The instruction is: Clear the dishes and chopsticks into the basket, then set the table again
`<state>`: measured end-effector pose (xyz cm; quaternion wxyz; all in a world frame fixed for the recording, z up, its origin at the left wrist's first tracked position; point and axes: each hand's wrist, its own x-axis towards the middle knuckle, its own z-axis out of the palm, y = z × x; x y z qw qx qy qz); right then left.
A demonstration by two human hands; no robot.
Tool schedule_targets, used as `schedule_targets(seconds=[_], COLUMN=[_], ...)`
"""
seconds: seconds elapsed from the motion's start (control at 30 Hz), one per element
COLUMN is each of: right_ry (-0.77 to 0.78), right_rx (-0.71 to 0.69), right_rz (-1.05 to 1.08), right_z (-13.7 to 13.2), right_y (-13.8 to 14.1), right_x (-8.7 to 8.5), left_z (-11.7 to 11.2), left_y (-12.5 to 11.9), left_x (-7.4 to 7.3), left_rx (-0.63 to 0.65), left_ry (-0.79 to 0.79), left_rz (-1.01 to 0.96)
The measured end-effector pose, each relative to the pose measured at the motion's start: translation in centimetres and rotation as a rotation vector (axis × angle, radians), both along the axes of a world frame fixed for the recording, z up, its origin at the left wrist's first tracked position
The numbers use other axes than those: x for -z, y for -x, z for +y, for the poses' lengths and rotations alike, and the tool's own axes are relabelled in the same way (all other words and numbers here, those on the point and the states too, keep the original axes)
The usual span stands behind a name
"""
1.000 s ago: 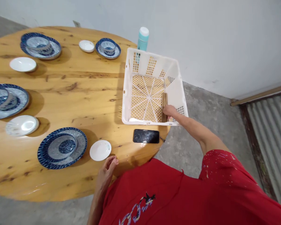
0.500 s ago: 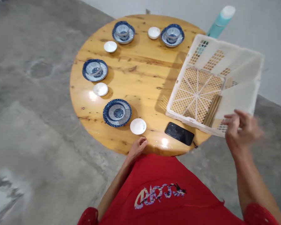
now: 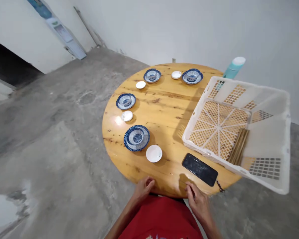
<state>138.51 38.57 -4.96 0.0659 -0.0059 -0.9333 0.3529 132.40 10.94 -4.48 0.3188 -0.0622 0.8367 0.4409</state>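
Observation:
My left hand (image 3: 145, 186) rests at the near edge of the round wooden table, its fingers curled with nothing visible in them. My right hand (image 3: 197, 200) is over the same edge further right, fingers loosely bent, a gap between thumb and forefinger, nothing seen in it. Beyond my left hand lies a small white dish (image 3: 153, 153), touched by neither hand. Left of that, a blue-patterned bowl (image 3: 136, 136) sits on a blue-rimmed plate (image 3: 146, 141). A black phone (image 3: 199, 169) lies just beyond my right hand.
A white plastic basket (image 3: 189, 143) stands on the table's right side, overhanging it, with a bundle of wooden chopsticks (image 3: 238, 147) inside. More plates with bowls and small white dishes (image 3: 127, 116) line the far and left rim. A teal bottle (image 3: 233, 68) stands behind the basket.
My right hand has moved from the basket's near right corner, leftward to the table edge. The view has tilted up, showing more wall and floor. My left hand stays at the edge.

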Motion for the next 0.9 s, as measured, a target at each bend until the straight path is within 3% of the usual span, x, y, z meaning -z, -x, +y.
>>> schedule_targets(seconds=[0.23,0.33,0.43,0.53,0.6,0.73,0.9], right_ry=[-0.215,-0.307,-0.392,-0.392,-0.355,-0.243,-0.194], right_rx=[-0.125,-0.105,-0.043,-0.037,-0.053,-0.139,-0.436], right_rz=[-0.1,-0.122,-0.148,-0.196,-0.215,-0.278,-0.375], right_z=[4.6,4.5,2.5,-1.9,-6.3,-17.5,-29.5], right_y=[4.1,3.6,1.6,-0.9,-2.3,-4.1,-3.1], right_x=[-0.1,-0.5,-0.4,0.4,1.0,1.6,0.4], left_z=[-1.2,-1.9,-3.5,-6.9,-10.2,-18.7,-29.9], left_y=[-3.0,-3.1,-3.0,-3.4,-4.0,-5.9,-9.3], left_x=[-1.3,-1.2,-1.1,-0.7,-0.1,1.1,2.1], left_rx=[0.023,0.053,0.084,0.098,0.074,-0.026,-0.243], left_ry=[0.113,0.125,0.102,0.082,0.08,0.082,0.137], left_rz=[0.006,0.051,0.134,0.181,0.194,0.217,0.19])
